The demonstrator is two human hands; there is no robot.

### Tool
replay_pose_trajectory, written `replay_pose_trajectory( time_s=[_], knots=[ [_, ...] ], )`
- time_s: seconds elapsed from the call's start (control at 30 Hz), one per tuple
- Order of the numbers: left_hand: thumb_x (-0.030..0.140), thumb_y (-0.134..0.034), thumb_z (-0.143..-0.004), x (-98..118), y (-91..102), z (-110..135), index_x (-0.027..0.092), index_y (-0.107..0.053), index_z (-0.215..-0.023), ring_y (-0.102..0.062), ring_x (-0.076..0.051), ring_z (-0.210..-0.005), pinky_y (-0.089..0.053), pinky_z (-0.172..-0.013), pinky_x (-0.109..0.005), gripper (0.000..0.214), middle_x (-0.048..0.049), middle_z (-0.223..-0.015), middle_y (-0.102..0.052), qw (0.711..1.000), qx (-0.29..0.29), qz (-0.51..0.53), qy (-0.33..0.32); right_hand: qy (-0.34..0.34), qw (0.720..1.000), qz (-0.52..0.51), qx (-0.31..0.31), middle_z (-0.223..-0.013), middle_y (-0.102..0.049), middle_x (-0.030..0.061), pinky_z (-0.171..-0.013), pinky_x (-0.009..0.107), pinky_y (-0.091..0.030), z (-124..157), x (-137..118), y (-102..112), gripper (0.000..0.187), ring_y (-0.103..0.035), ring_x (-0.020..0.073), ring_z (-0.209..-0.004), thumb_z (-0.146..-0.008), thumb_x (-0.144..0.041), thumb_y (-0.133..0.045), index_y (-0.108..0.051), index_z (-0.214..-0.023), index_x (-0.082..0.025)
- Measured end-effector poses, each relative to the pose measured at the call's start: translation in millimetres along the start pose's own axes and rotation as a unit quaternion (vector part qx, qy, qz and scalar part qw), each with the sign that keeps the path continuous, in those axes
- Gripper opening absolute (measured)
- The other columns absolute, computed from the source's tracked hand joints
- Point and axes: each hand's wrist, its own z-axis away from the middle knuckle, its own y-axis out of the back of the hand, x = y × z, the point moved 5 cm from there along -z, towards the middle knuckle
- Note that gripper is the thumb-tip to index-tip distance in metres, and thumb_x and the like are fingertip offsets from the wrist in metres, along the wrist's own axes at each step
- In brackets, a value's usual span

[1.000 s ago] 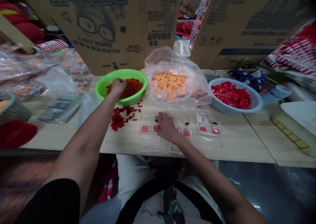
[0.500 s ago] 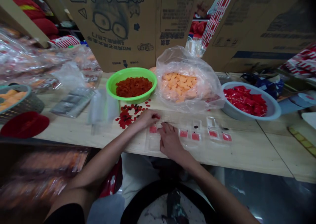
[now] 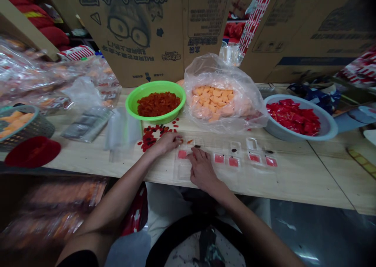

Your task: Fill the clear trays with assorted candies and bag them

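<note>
Clear plastic trays (image 3: 183, 172) with small compartments lie in a row before me, several holding pink-red squares (image 3: 219, 158). My left hand (image 3: 168, 143) is over the upper left corner of the left tray, thumb and fingertips pinched together; what they hold, if anything, is too small to tell. My right hand (image 3: 203, 168) rests on the same tray with fingers stretched out, covering part of it. Between the hands a small orange-red piece (image 3: 190, 141) and a dark oval piece (image 3: 197, 146) lie in upper compartments. Loose red and dark pieces (image 3: 149, 138) are scattered left of the trays.
Behind the trays stand a green bowl (image 3: 131, 109) of red-brown pieces, an open plastic bag (image 3: 252, 102) of orange pieces and a pale blue basin (image 3: 330, 128) of red packets. Clear sleeves (image 3: 123, 128), a red lid-like dish (image 3: 32, 153) and a basket (image 3: 41, 128) are leftward; cardboard boxes (image 3: 173, 35) wall the back.
My left hand has drawn back a little to the left, uncovering the orange-red piece in the tray. My right hand has stayed almost in place.
</note>
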Motion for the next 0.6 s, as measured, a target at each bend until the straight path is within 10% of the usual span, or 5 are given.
replay_pose_trajectory(
  time_s=[0.23,0.6],
  knots=[
    [0.027,-0.064,-0.076,-5,5.7,5,0.014,-0.073,-0.084,-0.062,-0.016,-0.07,-0.045,-0.066,-0.024,0.017,-0.0037,-0.078,-0.071,0.992,0.065,0.104,0.029,0.006,1.0,-0.003,0.003,-0.145,-0.046,0.0212,-0.105,0.05,-0.035,0,2,-2,0.053,-0.039,0.0348,-0.134,-0.071,-0.009,-0.055,-0.06,-0.124,-0.013],
    [0.029,-0.06,-0.083,12,-0.7,1,0.014,-0.075,-0.079,-0.06,-0.016,-0.068,-0.044,-0.064,-0.025,0.022,-0.0031,-0.072,-0.07,0.997,0.08,-0.006,0.021,0.006,1.0,-0.004,0.001,-0.145,-0.046,0.0205,-0.105,0.05,-0.034,-1,2,-3,0.051,-0.038,0.0346,-0.134,-0.073,-0.008,-0.054,-0.06,-0.123,-0.014]
  ],
)
